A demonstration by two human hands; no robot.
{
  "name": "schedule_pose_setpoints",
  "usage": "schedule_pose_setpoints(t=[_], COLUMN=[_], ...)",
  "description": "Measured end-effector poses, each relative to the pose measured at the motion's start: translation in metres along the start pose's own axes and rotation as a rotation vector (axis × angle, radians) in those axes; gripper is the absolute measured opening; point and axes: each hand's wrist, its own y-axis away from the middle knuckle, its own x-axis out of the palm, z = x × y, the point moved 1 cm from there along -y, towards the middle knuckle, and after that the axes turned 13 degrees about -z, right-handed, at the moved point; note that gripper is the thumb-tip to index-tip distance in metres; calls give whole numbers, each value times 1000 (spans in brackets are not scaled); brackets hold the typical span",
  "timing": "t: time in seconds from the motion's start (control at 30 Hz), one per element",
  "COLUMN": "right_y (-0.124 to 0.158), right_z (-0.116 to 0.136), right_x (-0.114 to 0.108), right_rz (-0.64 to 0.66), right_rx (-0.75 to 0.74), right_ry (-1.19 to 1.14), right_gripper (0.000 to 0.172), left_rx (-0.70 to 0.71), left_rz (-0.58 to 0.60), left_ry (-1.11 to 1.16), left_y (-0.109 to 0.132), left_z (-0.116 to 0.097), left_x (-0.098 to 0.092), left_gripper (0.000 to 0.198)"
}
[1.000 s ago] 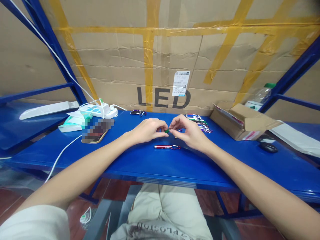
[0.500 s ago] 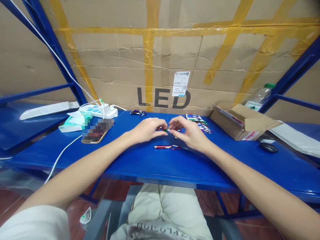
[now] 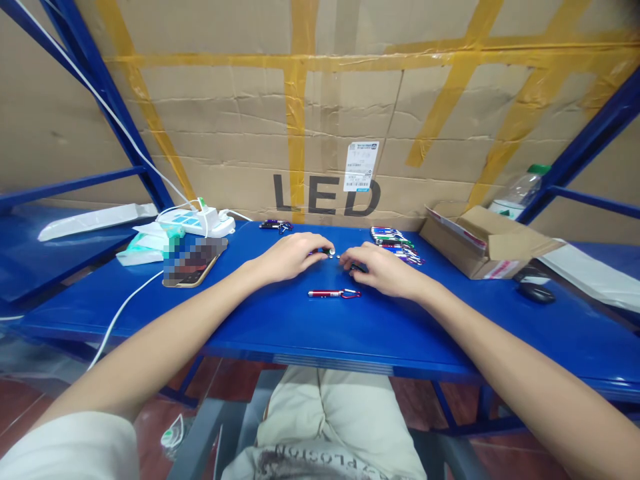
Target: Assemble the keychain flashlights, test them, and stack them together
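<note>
Both of my hands rest near the middle of the blue table [image 3: 300, 327]. My left hand [image 3: 293, 257] has its fingers curled around a small keychain flashlight [image 3: 327, 252], whose silver end shows at the fingertips. My right hand [image 3: 380, 270] lies palm down beside it, fingers bent, with a tiny silver part [image 3: 339, 255] just off its fingertips and something dark under the fingers. A red keychain flashlight [image 3: 333, 293] with a red clip lies on the table just in front of both hands.
A pile of several coloured flashlights [image 3: 397, 243] lies behind my right hand. An open cardboard box [image 3: 483, 243] and a black mouse [image 3: 535, 292] stand at the right. A phone [image 3: 193, 263], a tissue pack [image 3: 150, 245] and a power strip [image 3: 197, 220] are at the left. One dark flashlight [image 3: 274, 225] lies by the cardboard wall.
Both hands have dropped from a raised pinch down onto the table. The green piece that showed between the fingertips is hidden now; a silver end shows instead.
</note>
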Motion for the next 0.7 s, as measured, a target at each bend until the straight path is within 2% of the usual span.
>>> schedule_pose_setpoints(t=[0.33,0.7], right_y=[0,1], right_z=[-4,-2], right_x=[-5,-1], right_rz=[93,27], right_rx=[33,13], right_ry=[15,-19], right_gripper=[21,19], left_rx=[-24,-76], left_rz=[36,89], left_ry=[-29,30], left_y=[0,-1], left_z=[-3,-3], left_x=[-2,-2], left_gripper=[23,21])
